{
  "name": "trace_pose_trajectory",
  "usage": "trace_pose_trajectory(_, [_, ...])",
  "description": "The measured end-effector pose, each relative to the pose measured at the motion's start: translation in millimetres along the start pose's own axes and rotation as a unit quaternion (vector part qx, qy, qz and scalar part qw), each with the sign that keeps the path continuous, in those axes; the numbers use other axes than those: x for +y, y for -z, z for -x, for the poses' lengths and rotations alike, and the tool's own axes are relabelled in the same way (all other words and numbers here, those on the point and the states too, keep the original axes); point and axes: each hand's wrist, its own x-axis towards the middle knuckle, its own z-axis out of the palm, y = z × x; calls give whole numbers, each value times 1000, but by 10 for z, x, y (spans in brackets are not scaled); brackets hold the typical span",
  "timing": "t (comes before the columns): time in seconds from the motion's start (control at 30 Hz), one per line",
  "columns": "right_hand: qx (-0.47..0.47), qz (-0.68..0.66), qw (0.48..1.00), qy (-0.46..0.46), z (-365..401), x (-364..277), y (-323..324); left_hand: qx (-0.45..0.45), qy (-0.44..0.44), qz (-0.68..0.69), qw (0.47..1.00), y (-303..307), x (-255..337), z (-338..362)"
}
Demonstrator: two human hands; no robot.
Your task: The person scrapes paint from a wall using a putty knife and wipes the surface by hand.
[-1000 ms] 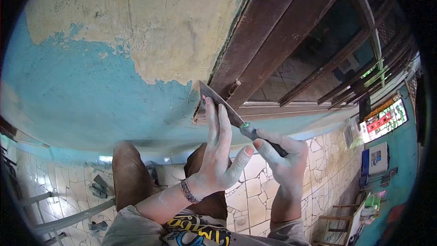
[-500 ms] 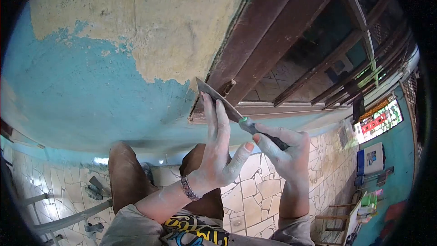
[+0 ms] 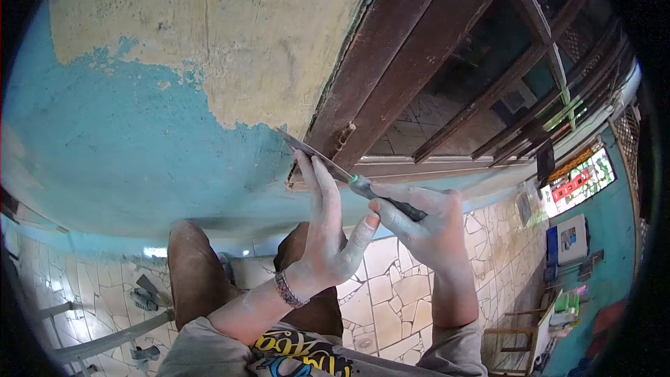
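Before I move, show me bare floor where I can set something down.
Floor tiles show bare between the right knee and right forearm, and between that forearm and the table. It is crowded beside the left knee, with tools and a grey rail, and around the scraper, left hand and right hand.

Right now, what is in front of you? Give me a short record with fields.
tool: scraper with a flat metal blade and dark handle
right hand: gripping the handle
left hand: fingers extended, fingertips at the blade
blade tip: by the wall, near the paint's ragged edge
wall: turquoise paint below a worn cream patch
beside the patch: dark brown wooden frame
floor: irregular cream tiles
contact of blade and wall: cannot tell
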Motion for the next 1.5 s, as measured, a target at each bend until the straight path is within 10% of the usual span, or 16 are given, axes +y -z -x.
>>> trace_pose_trajectory(1.5, [9,31,999,-27,-27,-287,53,-36,11,93,995,144,74,-37])
